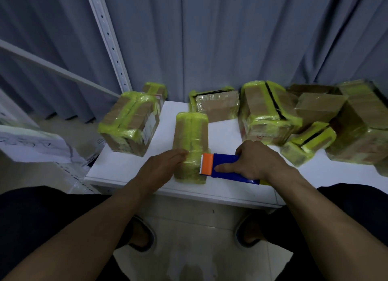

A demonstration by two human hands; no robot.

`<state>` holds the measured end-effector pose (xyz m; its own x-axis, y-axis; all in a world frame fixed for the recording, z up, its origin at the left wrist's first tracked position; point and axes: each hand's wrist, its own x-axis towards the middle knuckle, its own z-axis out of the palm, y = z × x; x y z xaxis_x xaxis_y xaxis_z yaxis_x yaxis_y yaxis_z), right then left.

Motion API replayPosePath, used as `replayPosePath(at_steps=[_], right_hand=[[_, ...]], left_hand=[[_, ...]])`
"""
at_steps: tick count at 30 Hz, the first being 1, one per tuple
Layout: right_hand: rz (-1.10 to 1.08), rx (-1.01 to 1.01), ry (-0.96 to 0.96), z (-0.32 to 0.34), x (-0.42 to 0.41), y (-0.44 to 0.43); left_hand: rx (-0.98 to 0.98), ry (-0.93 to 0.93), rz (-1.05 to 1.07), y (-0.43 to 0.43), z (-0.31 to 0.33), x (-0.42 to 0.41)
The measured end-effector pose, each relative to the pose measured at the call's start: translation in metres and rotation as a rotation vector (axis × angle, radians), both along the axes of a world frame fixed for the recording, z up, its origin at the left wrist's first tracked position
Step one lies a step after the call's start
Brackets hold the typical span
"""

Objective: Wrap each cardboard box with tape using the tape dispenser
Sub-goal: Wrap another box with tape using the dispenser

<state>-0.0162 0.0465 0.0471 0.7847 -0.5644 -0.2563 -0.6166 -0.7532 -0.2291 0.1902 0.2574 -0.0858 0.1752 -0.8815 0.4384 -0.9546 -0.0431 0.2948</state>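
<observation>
A long narrow cardboard box banded with yellow-green tape lies lengthwise in the middle of the white table. My left hand rests flat on its near left side, fingers straight. My right hand grips a blue tape dispenser. The dispenser's orange toothed head touches the box's near right side. The tape roll is hidden behind my right hand.
Several other boxes wrapped in yellow-green tape crowd the table: one at the left, one at the back centre, a stack at the right. Grey curtain and a white shelf post stand behind. My legs flank the table's front edge.
</observation>
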Motion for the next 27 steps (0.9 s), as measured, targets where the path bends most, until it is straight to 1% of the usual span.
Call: replayPosePath(at_steps=[3,6,11,15,18,20,22,25,27], right_hand=[[0.005,-0.064,0.029,-0.007,0.002,0.007],[-0.004,-0.066,0.023,-0.013,0.005,0.003],[-0.014,-0.026,0.058,-0.016,0.006,0.001],[-0.004,0.017,0.035,-0.017,0.004,0.0],[0.002,0.085,-0.006,-0.017,0.0,0.0],[-0.014,0.083,-0.022,-0.012,-0.007,-0.003],[-0.027,0.025,-0.033,-0.006,-0.015,-0.009],[-0.04,-0.044,-0.024,-0.006,-0.025,-0.014],[-0.046,-0.041,-0.032,-0.011,-0.026,-0.015]], left_hand=[[0.065,0.013,0.002,-0.003,0.0,-0.009],[0.103,-0.046,-0.005,-0.01,0.001,-0.011],[0.005,-0.114,0.038,-0.027,0.006,-0.024],[-0.059,-0.127,0.084,-0.034,0.004,-0.028],[-0.049,-0.102,0.099,-0.03,-0.003,-0.021],[-0.022,-0.009,0.132,-0.029,-0.003,-0.014],[0.012,0.087,0.166,-0.024,0.001,-0.011],[0.065,0.121,0.151,-0.024,0.014,-0.017],[0.116,0.086,0.136,-0.028,0.024,-0.025]])
